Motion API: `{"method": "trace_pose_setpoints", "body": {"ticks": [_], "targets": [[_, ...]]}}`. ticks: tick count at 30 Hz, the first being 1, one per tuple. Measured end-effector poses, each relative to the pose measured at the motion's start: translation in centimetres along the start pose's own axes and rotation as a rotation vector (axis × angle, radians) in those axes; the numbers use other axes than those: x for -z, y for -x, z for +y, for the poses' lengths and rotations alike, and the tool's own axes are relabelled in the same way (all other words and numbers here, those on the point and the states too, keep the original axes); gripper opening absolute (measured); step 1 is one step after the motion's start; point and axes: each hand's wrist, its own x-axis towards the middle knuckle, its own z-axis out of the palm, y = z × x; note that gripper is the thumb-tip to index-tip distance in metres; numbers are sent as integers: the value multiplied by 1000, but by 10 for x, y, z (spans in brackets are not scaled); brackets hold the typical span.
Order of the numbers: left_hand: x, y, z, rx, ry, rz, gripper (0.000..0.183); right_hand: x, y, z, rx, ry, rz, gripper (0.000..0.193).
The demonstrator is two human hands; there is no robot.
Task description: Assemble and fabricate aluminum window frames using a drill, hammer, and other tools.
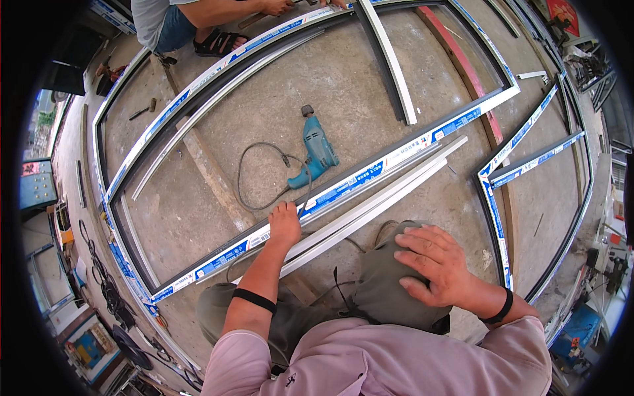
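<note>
My left hand [284, 224] is closed over the near rail of a large white metal window frame [343, 188] covered in blue and white protective film. Spread over my right knee, my right hand [432, 261] holds nothing. A teal power drill [319, 148] lies on the concrete floor inside the frame. Its grey cord [242, 173] loops to the left and runs under the rail near my left hand. Between the rail and my legs lie loose white strips [376, 206]. Another white bar [387, 59] with a dark edge slants across the frame at the top.
A co-worker's arm [224, 12] and sandalled foot [221, 43] are at the far edge. Wooden battens [211, 171] and a red-painted one [456, 49] lie under the frame. A small hammer [143, 109] is at left; an angled filmed frame piece [492, 178] stands right.
</note>
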Motion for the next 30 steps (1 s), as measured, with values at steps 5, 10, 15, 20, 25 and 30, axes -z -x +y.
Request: {"method": "trace_pose_setpoints", "body": {"ticks": [5, 10, 15, 20, 25, 30], "targets": [[1, 0, 1, 4, -6, -5, 30, 0, 1, 0, 0, -4, 5, 40], [-3, 0, -1, -2, -14, 22, 31, 1, 1, -1, 3, -2, 5, 40], [0, -2, 1, 19, 2, -14, 36, 0, 2, 0, 3, 1, 6, 40], [-1, -2, -1, 38, 14, -48, 42, 1, 2, -1, 4, 1, 2, 40], [0, 1, 1, 2, 4, 0, 32, 0, 1, 0, 4, 1, 7, 41], [-1, 0, -1, -1, -6, 4, 32, 1, 0, 0, 2, -3, 3, 42]]}}
